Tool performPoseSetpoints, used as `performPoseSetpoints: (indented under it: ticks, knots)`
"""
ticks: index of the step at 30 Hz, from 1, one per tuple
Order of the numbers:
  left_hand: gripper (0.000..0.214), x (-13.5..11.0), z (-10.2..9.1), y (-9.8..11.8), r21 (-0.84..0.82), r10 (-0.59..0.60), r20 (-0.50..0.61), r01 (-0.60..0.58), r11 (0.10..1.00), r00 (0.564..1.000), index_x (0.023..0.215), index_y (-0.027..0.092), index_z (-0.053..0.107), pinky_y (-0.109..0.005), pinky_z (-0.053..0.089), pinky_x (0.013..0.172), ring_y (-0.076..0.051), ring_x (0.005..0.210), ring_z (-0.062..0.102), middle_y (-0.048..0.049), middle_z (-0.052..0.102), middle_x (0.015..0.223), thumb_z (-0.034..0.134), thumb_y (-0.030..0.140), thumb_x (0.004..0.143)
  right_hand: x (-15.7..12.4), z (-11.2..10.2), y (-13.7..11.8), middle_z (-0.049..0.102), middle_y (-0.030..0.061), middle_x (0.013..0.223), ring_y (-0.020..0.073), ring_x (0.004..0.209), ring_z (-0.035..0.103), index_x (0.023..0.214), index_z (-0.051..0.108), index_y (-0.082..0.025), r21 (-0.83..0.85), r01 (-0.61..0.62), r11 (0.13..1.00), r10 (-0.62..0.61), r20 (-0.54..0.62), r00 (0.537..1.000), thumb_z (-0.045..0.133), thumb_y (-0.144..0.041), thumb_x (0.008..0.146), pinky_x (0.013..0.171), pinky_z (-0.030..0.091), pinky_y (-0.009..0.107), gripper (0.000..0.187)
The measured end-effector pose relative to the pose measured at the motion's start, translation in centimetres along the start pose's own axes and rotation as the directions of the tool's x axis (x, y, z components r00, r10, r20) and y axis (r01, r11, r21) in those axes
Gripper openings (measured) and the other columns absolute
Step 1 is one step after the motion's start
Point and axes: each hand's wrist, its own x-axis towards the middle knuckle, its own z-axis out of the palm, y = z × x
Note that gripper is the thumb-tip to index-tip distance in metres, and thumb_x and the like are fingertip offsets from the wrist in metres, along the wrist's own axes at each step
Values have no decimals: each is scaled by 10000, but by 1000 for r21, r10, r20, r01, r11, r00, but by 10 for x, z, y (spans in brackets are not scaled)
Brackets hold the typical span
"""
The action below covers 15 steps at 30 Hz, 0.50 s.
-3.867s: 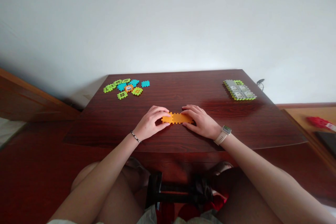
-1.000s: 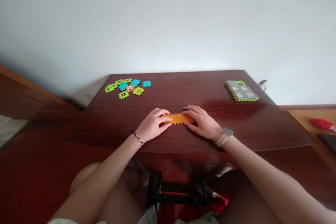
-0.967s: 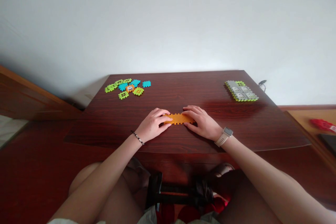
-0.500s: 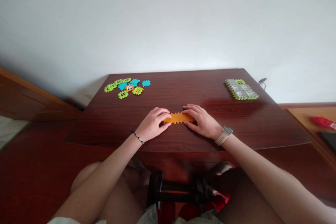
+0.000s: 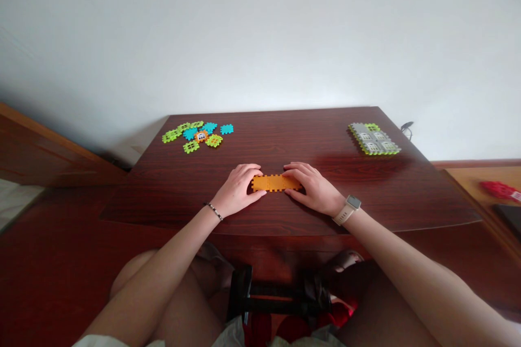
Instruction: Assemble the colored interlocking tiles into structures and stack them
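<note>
A strip of orange interlocking tiles lies flat on the dark wooden table, its toothed edges facing the wall and me. My left hand is at the strip's left end, thumb along the near edge and fingers at the far edge. At the right end, my right hand grips it between thumb and index finger and covers part of that end.
Several loose tiles, among them a blue tile, a green tile and an orange window tile, lie at the table's back left. A grey-and-green tile stack sits at the back right. Behind is a white wall.
My left hand's fingers have lifted off the top of the strip and back to its edges, so more of its left end shows. The right hand has stayed put.
</note>
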Motion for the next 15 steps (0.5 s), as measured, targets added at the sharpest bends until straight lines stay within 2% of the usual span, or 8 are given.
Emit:
performPoseSetpoints:
  ticks: [4, 7, 15]
  knots:
    - [452, -1, -1, -1, -81, 18, -44, -21, 996, 999, 1239, 238, 603, -551, 531, 1129, -328, 1291, 639, -125, 680, 1364, 874, 260, 878, 0, 0, -1, 670, 147, 1479, 370, 1439, 586, 1472, 592, -273, 4, 1, 1000, -1, -11, 1000, 707, -375, 1024, 1216, 482, 645, 473]
    - [478, -2, -2, 1, -120, -24, -53, 18, 993, 998, 1248, 243, 588, -485, 572, 1059, -292, 1184, 685, -94, 708, 1258, 873, 228, 864, 0, 0, -1, 669, 161, 1471, 381, 1431, 591, 1546, 514, -259, 2, -21, 1000, 21, -22, 1000, 711, -380, 1021, 1210, 486, 648, 573]
    - [205, -3, -7, 0, -305, -118, -38, 101, 947, 992, 1100, 229, 648, -318, 605, 890, -185, 952, 749, -17, 751, 1063, 773, 225, 937, 3, -5, -9, 726, 139, 1329, 343, 1252, 696, 1230, 615, -250, 88, -1, 996, 5, -50, 999, 731, -330, 1009, 1101, 578, 578, 261]
